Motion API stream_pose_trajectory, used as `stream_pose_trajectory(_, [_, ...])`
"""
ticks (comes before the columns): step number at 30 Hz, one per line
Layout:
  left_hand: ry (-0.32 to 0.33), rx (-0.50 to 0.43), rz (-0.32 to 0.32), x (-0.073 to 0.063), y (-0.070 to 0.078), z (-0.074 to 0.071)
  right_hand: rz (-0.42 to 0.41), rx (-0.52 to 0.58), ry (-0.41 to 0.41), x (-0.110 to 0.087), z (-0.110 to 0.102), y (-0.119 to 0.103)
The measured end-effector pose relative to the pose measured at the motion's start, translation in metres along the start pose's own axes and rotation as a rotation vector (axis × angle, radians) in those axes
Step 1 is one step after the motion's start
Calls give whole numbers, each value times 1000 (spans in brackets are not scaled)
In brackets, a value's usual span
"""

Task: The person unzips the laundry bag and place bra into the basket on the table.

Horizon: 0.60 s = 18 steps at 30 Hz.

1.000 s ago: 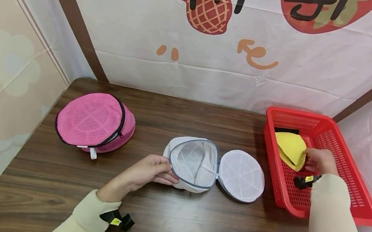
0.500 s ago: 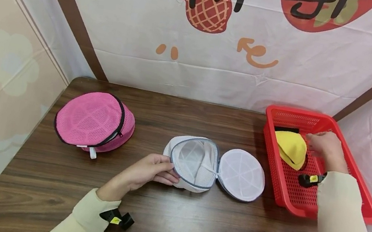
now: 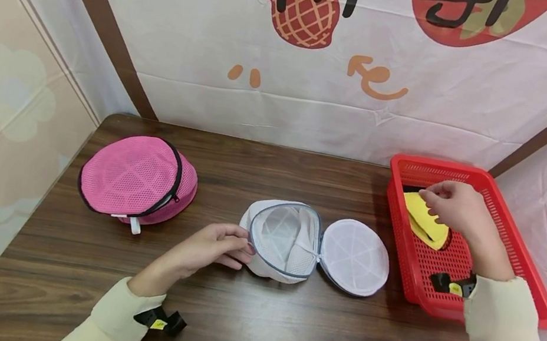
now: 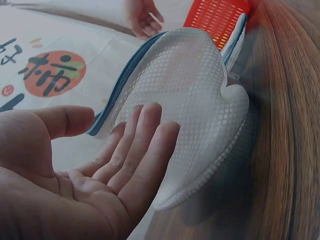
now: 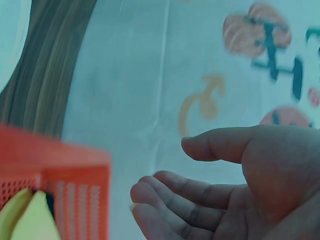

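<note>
A white mesh laundry bag [image 3: 274, 266] with a grey-blue zipper lies unzipped on the wooden table, its round lid [image 3: 355, 257] folded out to the right. Beside its left rim is my left hand [image 3: 210, 247], fingers loosely extended; the left wrist view shows the palm holding nothing. Over the red basket [image 3: 512, 256], my right hand [image 3: 458, 207] hovers above a folded yellow cloth item [image 3: 424, 218]. In the right wrist view its thumb and fingers are apart with nothing between them. A black item [image 3: 412, 189] in the basket is mostly hidden behind the yellow one.
A pink mesh laundry bag [image 3: 135, 178] with a black zipper stands at the table's left. Printed cloth walls [image 3: 188, 62] border the table [image 3: 249, 322] at the back and sides. The basket's raised rim surrounds the yellow item.
My right hand has let go of the yellow item and risen, then shifted left above it. My left hand has loosened from the white bag's rim and drawn slightly left.
</note>
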State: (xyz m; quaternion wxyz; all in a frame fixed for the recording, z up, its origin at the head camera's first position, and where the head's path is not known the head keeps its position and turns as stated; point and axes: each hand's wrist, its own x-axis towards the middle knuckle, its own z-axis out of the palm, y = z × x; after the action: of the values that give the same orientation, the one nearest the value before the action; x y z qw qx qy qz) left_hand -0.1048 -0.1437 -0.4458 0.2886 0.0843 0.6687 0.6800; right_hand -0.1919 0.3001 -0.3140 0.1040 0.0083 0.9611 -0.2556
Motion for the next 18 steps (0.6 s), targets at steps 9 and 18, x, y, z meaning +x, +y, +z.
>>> stream_pose_trajectory(9, [47, 107, 32, -8, 4, -1, -61, 79, -95, -36, 34, -33])
stream_pose_trajectory(18, [74, 140, 39, -4, 5, 5, -116, 188, -295, -44, 95, -37])
